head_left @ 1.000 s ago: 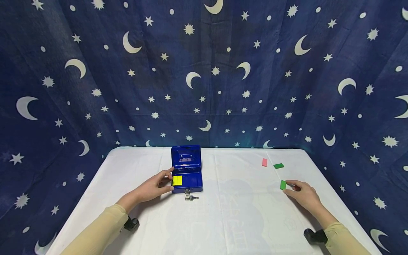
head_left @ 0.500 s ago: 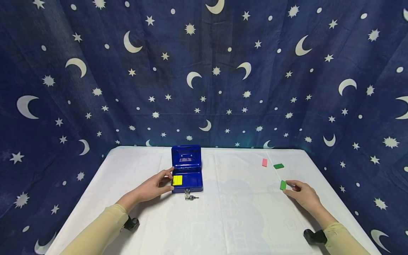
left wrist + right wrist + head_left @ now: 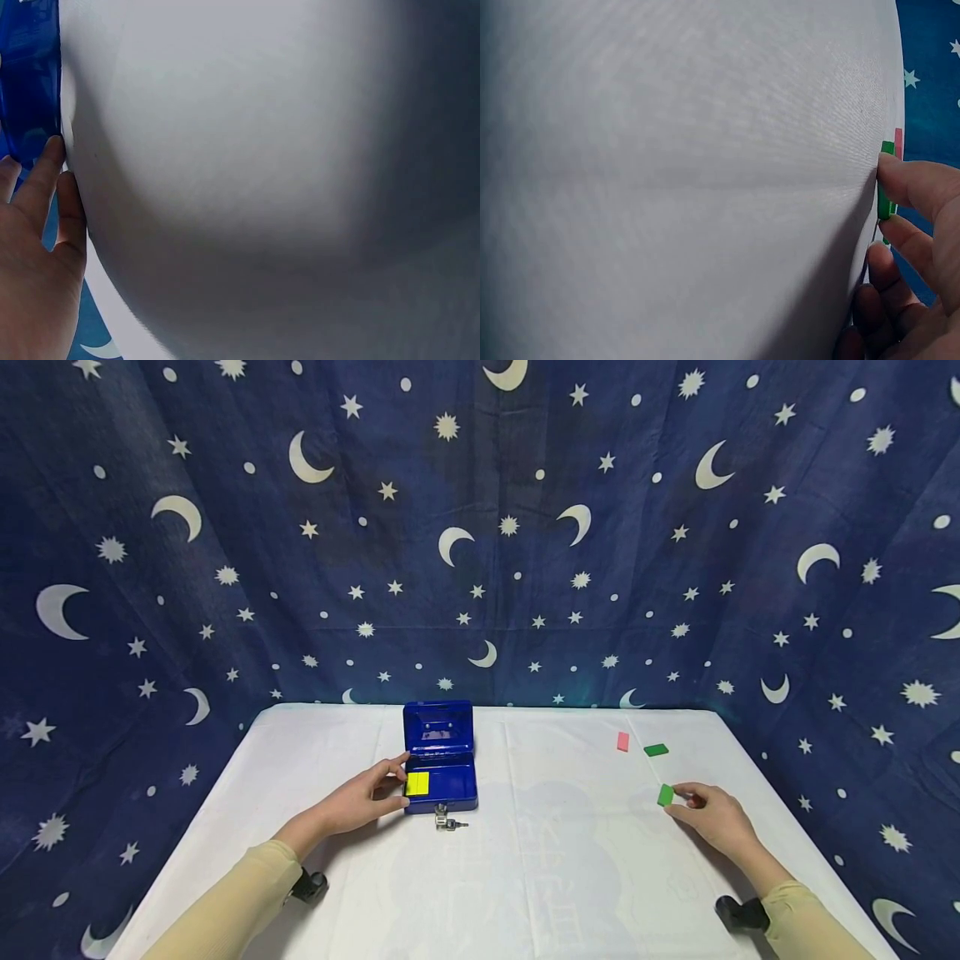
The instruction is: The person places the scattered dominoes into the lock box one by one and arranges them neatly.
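Observation:
A small blue metal cash box [image 3: 453, 785] stands on the white table with its lid [image 3: 438, 727] raised. Two yellow domino-shaped blocks [image 3: 417, 783] lie side by side inside, at its left end. The left hand [image 3: 363, 797] rests against the box's left side, thumb at the front corner and a finger near the back; the left wrist view shows straight fingers touching the blue wall [image 3: 34, 82]. At the right, the right hand [image 3: 716, 818] pinches a green domino-shaped block [image 3: 665, 795] between thumb and finger, tilted, close to the table.
Behind the right hand lie another green block [image 3: 656, 750] and a pink block [image 3: 623, 742]. Keys [image 3: 452, 825] hang from the lock at the front of the box. A dark blue curtain [image 3: 480, 568] with moons and stars stands behind the white-covered table [image 3: 540, 877].
The green block in the right hand has tilted slightly. The left hand and the box stay in place.

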The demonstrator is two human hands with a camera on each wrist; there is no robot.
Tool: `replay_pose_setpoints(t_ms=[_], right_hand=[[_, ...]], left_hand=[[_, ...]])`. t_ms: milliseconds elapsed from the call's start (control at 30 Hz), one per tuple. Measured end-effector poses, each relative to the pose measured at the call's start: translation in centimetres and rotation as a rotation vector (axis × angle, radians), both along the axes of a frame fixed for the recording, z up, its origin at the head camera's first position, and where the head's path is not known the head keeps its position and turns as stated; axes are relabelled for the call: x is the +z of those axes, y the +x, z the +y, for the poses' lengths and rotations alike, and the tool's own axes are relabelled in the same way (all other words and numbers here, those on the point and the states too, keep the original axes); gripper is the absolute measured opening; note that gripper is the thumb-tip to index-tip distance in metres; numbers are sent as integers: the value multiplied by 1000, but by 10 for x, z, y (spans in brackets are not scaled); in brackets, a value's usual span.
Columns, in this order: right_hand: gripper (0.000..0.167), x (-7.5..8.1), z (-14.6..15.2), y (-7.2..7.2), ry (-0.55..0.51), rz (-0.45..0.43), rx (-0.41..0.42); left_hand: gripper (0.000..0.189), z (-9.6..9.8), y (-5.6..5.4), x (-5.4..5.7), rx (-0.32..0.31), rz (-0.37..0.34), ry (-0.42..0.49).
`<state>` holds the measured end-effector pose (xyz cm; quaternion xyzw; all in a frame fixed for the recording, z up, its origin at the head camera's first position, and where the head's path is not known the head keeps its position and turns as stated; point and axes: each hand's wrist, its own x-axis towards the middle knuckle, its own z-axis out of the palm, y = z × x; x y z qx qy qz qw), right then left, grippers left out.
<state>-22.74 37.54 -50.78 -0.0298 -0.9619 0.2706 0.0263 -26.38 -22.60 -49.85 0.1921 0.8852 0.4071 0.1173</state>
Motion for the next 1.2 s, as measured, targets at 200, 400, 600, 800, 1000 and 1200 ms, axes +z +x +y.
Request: replay_pose_setpoints(t_ms=[200,400,600,800,1000,1200], right_hand=[[56,4,-5,-3,38,8,-3],[56,10,-19,-10,38,19,9],[57,15,-41,-18,23,40,41],[49,20,-67,-28,-31,93,114],[48,23,-92,-34,-82,114,173],[44,26,-113,-39,-107,117,201]], left_hand=[[39,-1,-1,0,-5,3,2],[39,0,-1,0,-3,-7,6],[37,1,0,0,3,-9,7],[38,1,1,2,7,-8,4],[37,0,1,1,-8,-18,24],[38,0,2,1,-13,-23,23]])
